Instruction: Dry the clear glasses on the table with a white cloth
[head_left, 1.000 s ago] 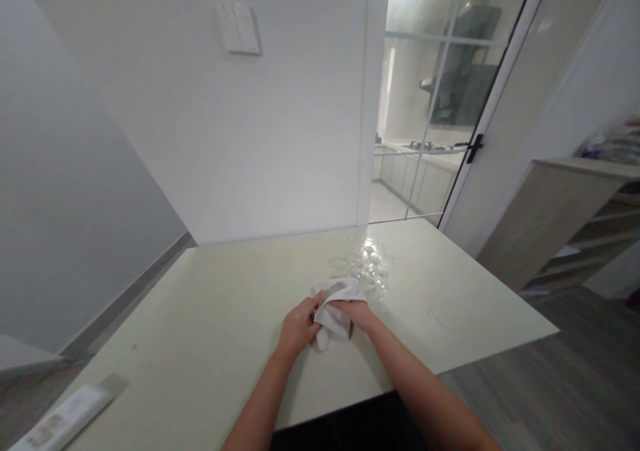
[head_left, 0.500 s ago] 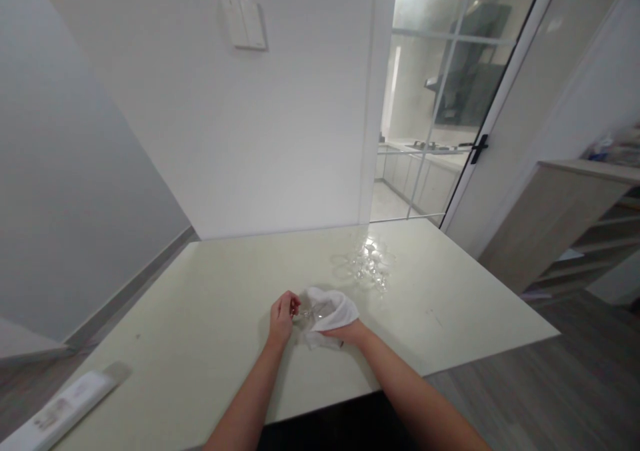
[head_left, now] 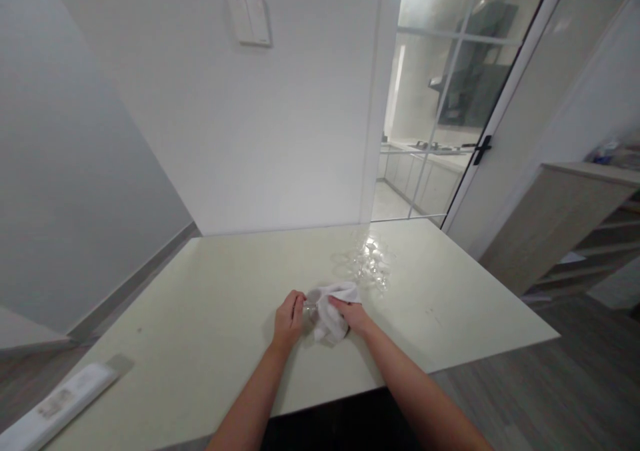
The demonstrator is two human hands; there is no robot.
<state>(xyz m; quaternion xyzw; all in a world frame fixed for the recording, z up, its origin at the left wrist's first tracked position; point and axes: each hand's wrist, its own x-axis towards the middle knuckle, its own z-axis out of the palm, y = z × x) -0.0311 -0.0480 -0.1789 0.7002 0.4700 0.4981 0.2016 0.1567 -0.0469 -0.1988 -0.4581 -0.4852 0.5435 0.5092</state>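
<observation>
- Keeping our left hand (head_left: pixel 289 318) curled, we grasp one end of a clear glass (head_left: pixel 311 308), just below the centre of the frame; its narrow part runs rightward out of our fingers.
- Our right hand (head_left: pixel 353 312), right of centre, clutches a white cloth (head_left: pixel 330 318), with the thumb pressed on top of it. Neither hand has let go.
- Half a second ago the cloth lay opened out, with a clear bowl showing inside it; now it is bunched and folded over, covering most of the glass.
- Our right thumb, out of sight then, now shows on the near folds, so we judge that the cloth is held more closely against the glass and the work between the two hands is under way.
- The glass and cloth are over the near middle of the table (head_left: pixel 210 311); we cannot tell whether either touches the top.
- As for containers, we see nothing in the held glass, and the cloth hides most of its inside.
- Up and to the right of our hands stands a cluster of glassware (head_left: pixel 371 264), clear and glinting; we can make out no contents, nor count the pieces.
- At the lower left lies a long white pack (head_left: pixel 60 404); what it holds is hidden.
- At the right edge, a shelf (head_left: pixel 555 218) has paper (head_left: pixel 571 258) in one compartment.
</observation>
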